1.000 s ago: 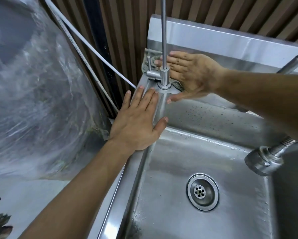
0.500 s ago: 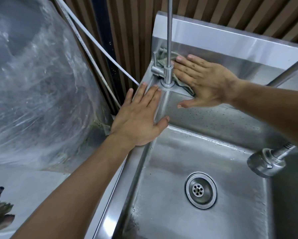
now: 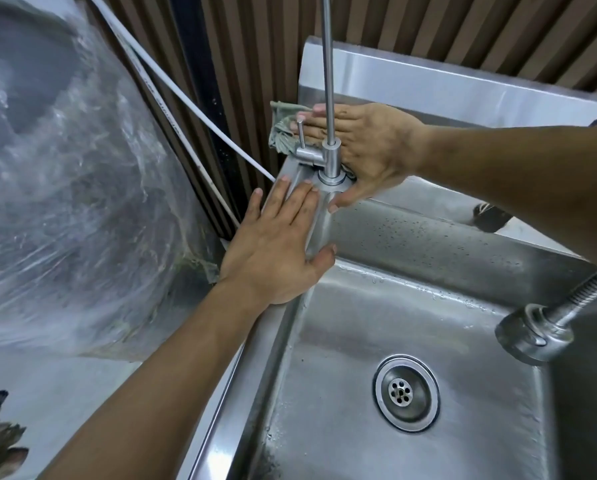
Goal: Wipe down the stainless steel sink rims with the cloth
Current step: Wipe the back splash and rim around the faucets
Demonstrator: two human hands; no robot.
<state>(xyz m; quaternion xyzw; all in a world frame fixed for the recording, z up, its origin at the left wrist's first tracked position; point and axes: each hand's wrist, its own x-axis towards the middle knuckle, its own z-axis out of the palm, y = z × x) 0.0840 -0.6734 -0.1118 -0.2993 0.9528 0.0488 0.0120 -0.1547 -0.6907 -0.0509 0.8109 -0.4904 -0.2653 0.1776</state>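
The stainless steel sink rim (image 3: 252, 362) runs from the lower left up to the back left corner. My left hand (image 3: 276, 244) rests flat on this left rim, fingers straight, thumb over the basin's inner edge. A grey-green cloth (image 3: 283, 131) lies in the back left corner of the rim, behind the thin tap (image 3: 330, 157). My right hand (image 3: 366, 150) presses flat on the cloth with straight fingers, just behind and right of the tap's base. Most of the cloth is hidden under that hand.
The wet basin has a round drain (image 3: 406, 396) at its floor. A spray head on a flexible hose (image 3: 532, 330) hangs at the right. A large object wrapped in clear plastic (image 3: 65, 202) stands left of the sink. White pipes (image 3: 186, 98) cross the slatted wall.
My right hand has slid the cloth left along the back rim into the corner behind the tap. The left hand stays flat on the left rim.
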